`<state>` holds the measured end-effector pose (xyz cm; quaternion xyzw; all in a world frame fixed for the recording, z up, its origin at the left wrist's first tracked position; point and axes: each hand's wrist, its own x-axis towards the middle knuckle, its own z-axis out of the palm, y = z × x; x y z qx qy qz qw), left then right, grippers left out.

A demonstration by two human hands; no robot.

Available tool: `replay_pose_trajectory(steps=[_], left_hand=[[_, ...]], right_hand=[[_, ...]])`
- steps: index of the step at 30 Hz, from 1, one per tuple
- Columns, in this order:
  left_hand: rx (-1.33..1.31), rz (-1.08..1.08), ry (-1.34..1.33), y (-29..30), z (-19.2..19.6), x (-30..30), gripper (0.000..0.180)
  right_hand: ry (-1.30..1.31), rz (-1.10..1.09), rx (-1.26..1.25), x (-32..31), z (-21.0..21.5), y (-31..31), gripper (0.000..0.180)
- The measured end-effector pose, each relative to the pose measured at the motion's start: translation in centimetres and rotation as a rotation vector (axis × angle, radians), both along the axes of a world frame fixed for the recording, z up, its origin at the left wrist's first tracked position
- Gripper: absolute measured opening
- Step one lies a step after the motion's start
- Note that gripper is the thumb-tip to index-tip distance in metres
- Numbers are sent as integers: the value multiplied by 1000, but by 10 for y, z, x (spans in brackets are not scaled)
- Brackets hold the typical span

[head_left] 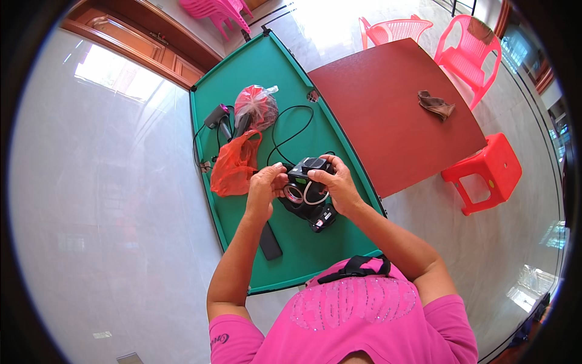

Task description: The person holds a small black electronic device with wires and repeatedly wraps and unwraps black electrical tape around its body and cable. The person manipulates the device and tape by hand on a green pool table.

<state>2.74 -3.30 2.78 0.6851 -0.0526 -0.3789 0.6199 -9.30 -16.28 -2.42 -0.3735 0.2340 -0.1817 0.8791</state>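
Observation:
A black boxy device (308, 195) with round lens-like rings on its front is held above the green table (254, 67). My left hand (265, 188) grips its left side, fingers at the rings. My right hand (333, 182) wraps over its top and right side, thumb near a white ring. A black cord (285, 130) runs from the device back across the table. A flat black bar (270, 241) lies on the table below my left forearm.
An orange plastic bag (233, 165), a clear bag with red contents (256, 107) and a small black tool (217, 116) lie on the green table. To the right stand a red-brown table (388, 109) with a brown cloth (435, 104), a red stool (488, 173) and pink chairs (470, 51).

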Motion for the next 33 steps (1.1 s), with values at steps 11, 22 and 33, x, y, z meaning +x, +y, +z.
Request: replay_pose_trajectory(steps=[11,22,33], left_hand=[[200,-181,330,3,-7,2,27],[6,-41,470,6,-28,-3,30],[-124,-1,547,7,-41,6,31]], right_hand=[[9,61,-124,-3,-3,0,75],[100,-156,-38,-13,-40,-12,44],[8,548,-399,-10,-40,-16,25]])
